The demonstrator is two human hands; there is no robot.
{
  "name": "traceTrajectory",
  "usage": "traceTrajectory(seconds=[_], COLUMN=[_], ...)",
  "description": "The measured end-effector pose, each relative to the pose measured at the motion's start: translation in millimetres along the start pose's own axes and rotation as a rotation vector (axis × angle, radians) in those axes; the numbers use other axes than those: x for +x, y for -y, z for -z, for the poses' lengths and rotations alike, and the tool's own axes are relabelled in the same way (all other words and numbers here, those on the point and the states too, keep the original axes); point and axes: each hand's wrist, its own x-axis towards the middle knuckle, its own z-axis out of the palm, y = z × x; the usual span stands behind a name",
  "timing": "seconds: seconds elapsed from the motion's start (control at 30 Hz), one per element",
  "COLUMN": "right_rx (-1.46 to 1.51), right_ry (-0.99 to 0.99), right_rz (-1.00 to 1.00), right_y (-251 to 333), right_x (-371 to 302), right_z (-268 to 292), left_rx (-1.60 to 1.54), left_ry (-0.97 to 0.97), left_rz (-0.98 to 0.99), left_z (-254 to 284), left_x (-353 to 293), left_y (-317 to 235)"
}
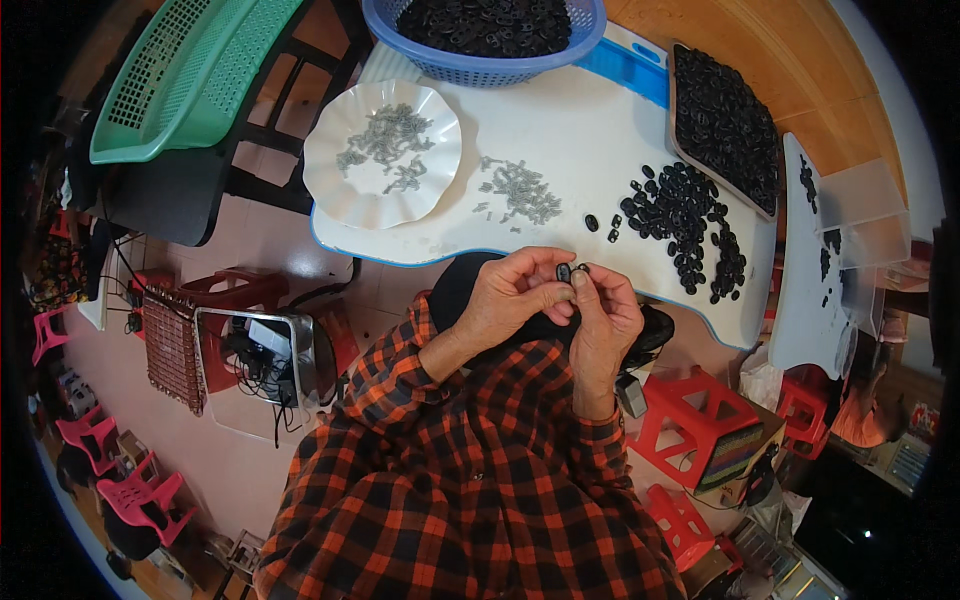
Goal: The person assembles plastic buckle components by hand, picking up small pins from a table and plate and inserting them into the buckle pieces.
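Observation:
My left hand [512, 298] and my right hand [603, 312] meet just off the front edge of the white table [420, 243]. Between the fingertips of both hands is a small black oval plastic piece [564, 272]; a second dark bit shows at the right fingertips. On the table beyond them lies a loose pile of small clear-grey parts [522, 190]. To the right spreads a heap of black oval pieces [680, 215], with a few single ones [591, 222] apart from it, nearer my hands.
A scalloped white plate [325, 165] holds more clear-grey parts. Behind stand a blue basket [480, 68] and a tray [740, 196], both full of black pieces. A green basket [190, 120] is at far left, red stools [690, 425] at lower right, a metal-framed bin [310, 350] at lower left.

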Motion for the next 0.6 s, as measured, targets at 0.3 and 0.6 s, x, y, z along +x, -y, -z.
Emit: traceTrajectory(seconds=[0.3, 0.6], right_rx=[0.061, 0.024], right_ry=[0.023, 0.063], right_rz=[-0.021, -0.023], right_y=[0.6, 8.1], right_x=[-0.7, -1.8], right_z=[5.3, 5.4], left_rx=[-0.027, -0.002], left_ry=[0.006, 0.053], left_rz=[-0.009, 0.003], left_z=[2.9, 11.2], left_x=[-1.1, 0.2], left_y=[2.2, -3.8])
